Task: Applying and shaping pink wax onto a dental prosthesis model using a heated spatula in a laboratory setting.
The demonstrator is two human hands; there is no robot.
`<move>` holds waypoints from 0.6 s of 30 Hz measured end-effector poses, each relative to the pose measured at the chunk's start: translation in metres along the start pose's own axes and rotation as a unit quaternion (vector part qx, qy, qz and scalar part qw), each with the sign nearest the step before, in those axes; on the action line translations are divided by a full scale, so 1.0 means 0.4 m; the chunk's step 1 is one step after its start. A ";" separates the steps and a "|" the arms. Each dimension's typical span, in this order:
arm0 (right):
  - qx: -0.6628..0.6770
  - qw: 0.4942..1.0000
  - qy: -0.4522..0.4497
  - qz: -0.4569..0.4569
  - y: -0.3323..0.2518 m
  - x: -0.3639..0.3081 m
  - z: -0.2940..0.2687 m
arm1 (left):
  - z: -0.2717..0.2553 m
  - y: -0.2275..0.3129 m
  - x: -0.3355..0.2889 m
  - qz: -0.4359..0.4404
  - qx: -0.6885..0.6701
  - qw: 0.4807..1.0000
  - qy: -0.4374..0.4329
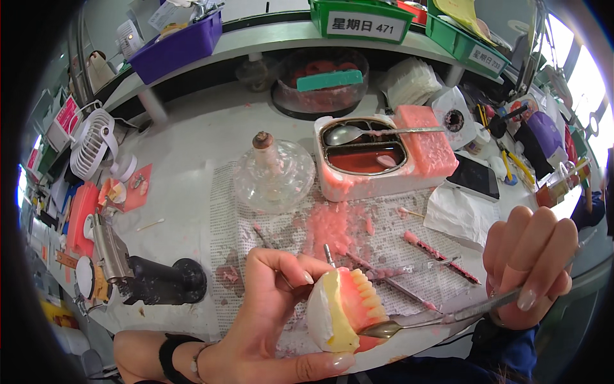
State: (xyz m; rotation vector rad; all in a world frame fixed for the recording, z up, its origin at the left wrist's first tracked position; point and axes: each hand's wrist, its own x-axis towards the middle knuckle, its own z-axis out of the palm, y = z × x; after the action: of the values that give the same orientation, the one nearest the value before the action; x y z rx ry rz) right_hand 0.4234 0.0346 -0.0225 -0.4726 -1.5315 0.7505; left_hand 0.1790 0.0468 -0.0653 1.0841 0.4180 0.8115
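Left fingers [313, 367] are clasping a white-yellow plaster denture model [344, 307], right fingers [540, 253] gripping a silver metal spoon [448, 317] slanting leftward to its lower edge

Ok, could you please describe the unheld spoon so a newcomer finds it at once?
Find the newspaper, then the divided white pot at its far side. The spoon lies across this pot, bowl left, handle over the pink block. Unlike the spoon-shaped tool in the right hand, it rests unheld.

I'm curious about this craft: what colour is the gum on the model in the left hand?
The gum is pink; it shows best in the head view.
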 end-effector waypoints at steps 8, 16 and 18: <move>0.009 0.999 -0.044 -0.027 0.002 0.004 -0.016 | -0.014 0.001 -0.005 -0.010 0.078 0.997 -0.027; -0.050 0.953 0.130 0.268 0.150 0.035 -0.098 | 0.029 -0.010 -0.001 0.008 -0.021 0.999 0.050; -0.036 0.942 0.143 0.301 0.169 0.033 -0.095 | 0.029 -0.021 -0.001 0.018 -0.041 0.998 0.054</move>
State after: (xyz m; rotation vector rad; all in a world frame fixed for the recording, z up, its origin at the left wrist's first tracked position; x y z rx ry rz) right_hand 0.4498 0.0978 -0.0611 -1.0863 -1.1428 1.0403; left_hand 0.1897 0.0374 -0.0678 0.9777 0.4534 0.9145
